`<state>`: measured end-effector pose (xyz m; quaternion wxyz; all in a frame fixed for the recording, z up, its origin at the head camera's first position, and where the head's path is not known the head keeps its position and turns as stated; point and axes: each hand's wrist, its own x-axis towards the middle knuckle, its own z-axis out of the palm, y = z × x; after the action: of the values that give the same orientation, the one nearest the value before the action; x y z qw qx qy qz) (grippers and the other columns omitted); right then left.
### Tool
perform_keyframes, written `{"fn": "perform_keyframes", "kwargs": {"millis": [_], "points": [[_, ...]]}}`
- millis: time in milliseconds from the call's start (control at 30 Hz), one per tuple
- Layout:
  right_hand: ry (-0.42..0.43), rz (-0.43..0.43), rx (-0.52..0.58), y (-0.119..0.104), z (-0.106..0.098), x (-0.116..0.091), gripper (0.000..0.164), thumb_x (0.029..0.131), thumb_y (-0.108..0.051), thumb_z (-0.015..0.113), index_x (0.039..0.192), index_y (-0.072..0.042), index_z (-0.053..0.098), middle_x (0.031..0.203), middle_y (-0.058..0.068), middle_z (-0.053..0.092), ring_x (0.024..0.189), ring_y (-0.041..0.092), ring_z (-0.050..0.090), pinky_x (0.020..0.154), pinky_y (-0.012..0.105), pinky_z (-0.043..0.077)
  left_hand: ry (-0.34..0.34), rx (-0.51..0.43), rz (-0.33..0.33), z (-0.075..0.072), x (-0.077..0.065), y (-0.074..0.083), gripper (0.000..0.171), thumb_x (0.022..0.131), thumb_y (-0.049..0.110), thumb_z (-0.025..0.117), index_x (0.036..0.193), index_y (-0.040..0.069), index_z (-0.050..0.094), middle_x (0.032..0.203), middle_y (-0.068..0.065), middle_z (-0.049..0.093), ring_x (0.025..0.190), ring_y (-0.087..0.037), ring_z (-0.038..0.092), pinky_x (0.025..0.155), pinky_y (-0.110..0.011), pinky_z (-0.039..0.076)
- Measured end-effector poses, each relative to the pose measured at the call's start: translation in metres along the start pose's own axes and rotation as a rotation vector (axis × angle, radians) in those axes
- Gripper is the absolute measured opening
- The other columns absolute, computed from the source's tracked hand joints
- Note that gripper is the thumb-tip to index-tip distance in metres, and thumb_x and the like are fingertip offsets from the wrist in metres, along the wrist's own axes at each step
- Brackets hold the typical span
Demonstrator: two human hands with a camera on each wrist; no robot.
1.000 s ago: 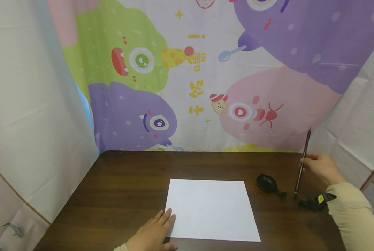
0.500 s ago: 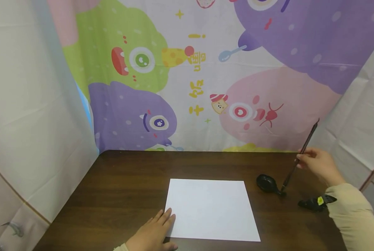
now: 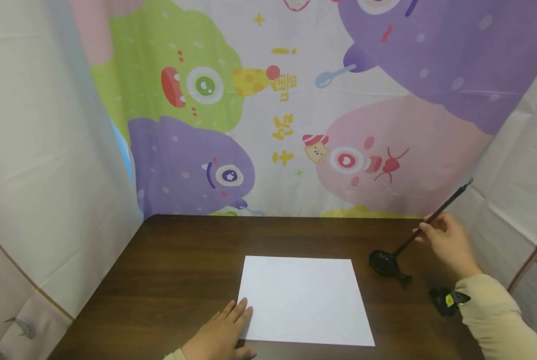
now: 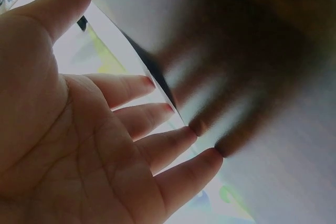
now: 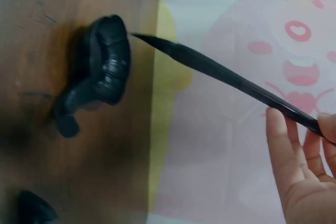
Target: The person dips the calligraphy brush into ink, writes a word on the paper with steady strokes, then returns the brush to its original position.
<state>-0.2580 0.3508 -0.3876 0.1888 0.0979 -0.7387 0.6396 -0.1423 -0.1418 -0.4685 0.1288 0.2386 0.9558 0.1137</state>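
My right hand (image 3: 448,242) pinches a dark writing brush (image 3: 426,227) by its shaft, between thumb and fingers. The brush slants down left, its bristle tip (image 5: 149,39) at the rim of a black ink dish (image 3: 382,262). Whether tip and dish touch, I cannot tell. In the right wrist view the dish (image 5: 105,61) shows a fluted hollow and a short curved stem. A blank white sheet of paper (image 3: 306,300) lies to the left of the dish. My left hand (image 3: 223,330) rests palm down with straight fingers, the fingertips on the paper's left edge.
All this is on a dark brown wooden table (image 3: 182,265). A cartoon-printed cloth (image 3: 286,190) hangs behind its far edge, with pale cloth at both sides. A black device (image 3: 446,301) sits at my right wrist. A dark thing (image 5: 35,207) is partly cut off in the right wrist view.
My right hand has tilted the brush and brought its tip leftward, past the dish's stem to the dish's rim. The left hand and paper have stayed put.
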Motion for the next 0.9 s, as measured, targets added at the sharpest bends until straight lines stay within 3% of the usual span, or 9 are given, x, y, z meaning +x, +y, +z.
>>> {"fn": "perform_keyframes", "kwargs": {"millis": [133, 300, 400, 467, 900], "points": [[0.021, -0.025, 0.001, 0.012, 0.004, -0.003, 0.018, 0.094, 0.011, 0.052, 0.102, -0.004, 0.048, 0.088, -0.012, 0.059, 0.077, -0.004, 0.068, 0.067, 0.012, 0.056, -0.006, 0.002, -0.004, 0.000, 0.000, 0.001, 0.087, 0.082, 0.057, 0.069, 0.147, 0.005, 0.043, 0.157, -0.018, 0.034, 0.141, -0.046, 0.035, 0.106, -0.063, 0.037], [0.032, -0.032, -0.223, 0.023, 0.008, -0.006, 0.012, 0.096, 0.003, 0.055, 0.105, 0.000, 0.047, 0.091, -0.016, 0.058, 0.080, -0.009, 0.065, 0.068, 0.012, 0.055, -0.023, -0.007, -0.022, 0.000, 0.002, 0.000, 0.088, 0.082, 0.058, 0.069, 0.148, 0.007, 0.042, 0.158, -0.017, 0.033, 0.142, -0.045, 0.034, 0.108, -0.063, 0.036], [0.034, -0.028, -0.302, 0.027, 0.011, -0.009, 0.011, 0.097, 0.001, 0.055, 0.104, -0.001, 0.048, 0.090, -0.013, 0.057, 0.081, -0.010, 0.064, 0.070, 0.014, 0.056, -0.022, -0.004, -0.022, 0.001, 0.003, 0.000, 0.088, 0.082, 0.059, 0.068, 0.148, 0.007, 0.042, 0.158, -0.017, 0.033, 0.142, -0.045, 0.034, 0.107, -0.063, 0.036], [0.029, -0.022, -0.315, 0.029, 0.013, -0.011, 0.010, 0.097, 0.000, 0.055, 0.103, -0.004, 0.048, 0.091, -0.010, 0.056, 0.082, -0.010, 0.064, 0.070, 0.014, 0.056, -0.016, 0.001, -0.018, 0.001, 0.002, 0.000, 0.088, 0.082, 0.058, 0.068, 0.148, 0.006, 0.042, 0.158, -0.017, 0.033, 0.142, -0.045, 0.035, 0.106, -0.064, 0.037], [0.034, -0.007, -0.329, 0.037, 0.011, -0.012, 0.015, 0.096, 0.003, 0.055, 0.107, 0.007, 0.045, 0.091, -0.007, 0.056, 0.080, -0.011, 0.063, 0.069, 0.016, 0.057, -0.009, 0.002, -0.019, 0.000, 0.002, 0.001, 0.088, 0.081, 0.058, 0.068, 0.147, 0.006, 0.043, 0.158, -0.017, 0.034, 0.141, -0.045, 0.035, 0.106, -0.064, 0.037]]}}
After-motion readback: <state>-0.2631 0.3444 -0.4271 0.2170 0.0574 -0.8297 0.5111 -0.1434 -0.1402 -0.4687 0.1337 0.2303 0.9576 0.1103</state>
